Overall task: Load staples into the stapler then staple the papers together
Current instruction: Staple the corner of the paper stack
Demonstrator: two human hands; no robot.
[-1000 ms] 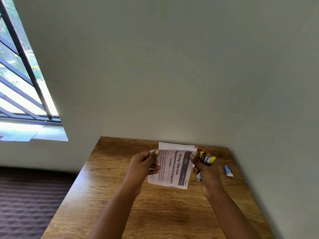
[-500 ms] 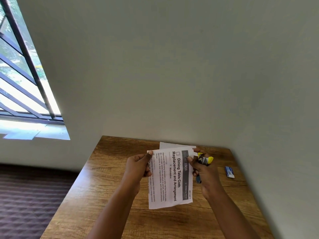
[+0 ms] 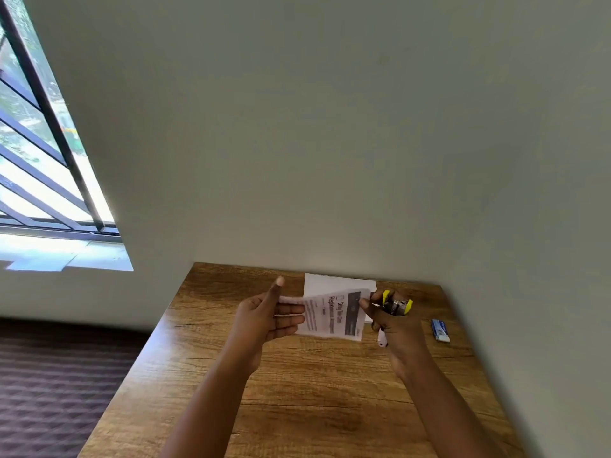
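Note:
A printed paper (image 3: 334, 314) with a dark header band is held above the wooden table (image 3: 297, 391), blurred by motion. My left hand (image 3: 267, 320) holds its left edge, thumb raised and fingers under the sheet. My right hand (image 3: 391, 325) grips a yellow and black stapler (image 3: 396, 305) and touches the paper's right edge with a fingertip. A second white sheet (image 3: 337, 283) lies on the table behind, partly hidden by the held paper. A small blue and white staple box (image 3: 440, 330) lies to the right of my right hand.
The table stands in a corner, with walls close behind it and on its right. A barred window (image 3: 39, 166) is at the left. Dark patterned carpet (image 3: 49, 391) lies left of the table.
The printed paper has tipped from hanging upright to nearly flat and foreshortened. My left hand has shifted under its left edge, thumb lifted. My right hand still holds the stapler.

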